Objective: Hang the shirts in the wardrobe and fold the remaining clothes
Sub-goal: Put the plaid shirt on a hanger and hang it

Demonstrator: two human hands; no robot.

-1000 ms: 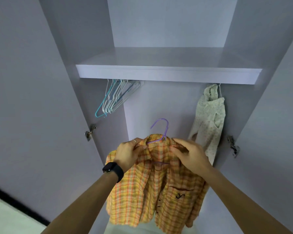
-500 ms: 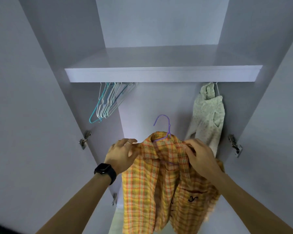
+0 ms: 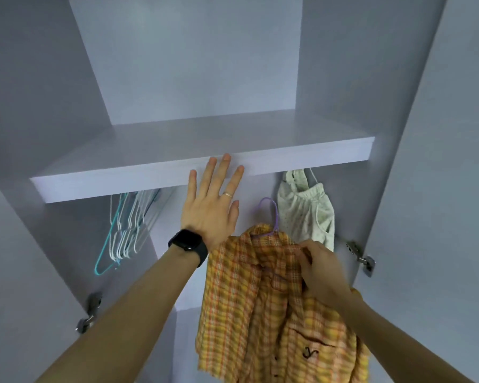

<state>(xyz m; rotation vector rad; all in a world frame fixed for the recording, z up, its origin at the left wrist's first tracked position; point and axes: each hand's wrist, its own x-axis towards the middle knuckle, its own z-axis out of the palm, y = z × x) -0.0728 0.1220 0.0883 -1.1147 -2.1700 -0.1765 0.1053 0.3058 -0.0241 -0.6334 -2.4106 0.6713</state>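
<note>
so up on the left there's a bunch of empty wire hangers [image 3: 122, 230], mostly white plus a teal one, all dangling squished together, with a metal hinge [image 3: 89, 313] lower left and a second hinge [image 3: 361, 257] over on the right

Right hand [image 3: 322, 275] gripping plaid shirt [image 3: 263, 313] on purple hanger [image 3: 271, 214], left hand [image 3: 212, 205] raised flat

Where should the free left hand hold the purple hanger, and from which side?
Probably at the neck of the purple hanger, just under its hook, the only part bare above the plaid shirt collar. Come from the left: the left hand is open beside it, and the right hand pinches the shirt on the other side.
</note>
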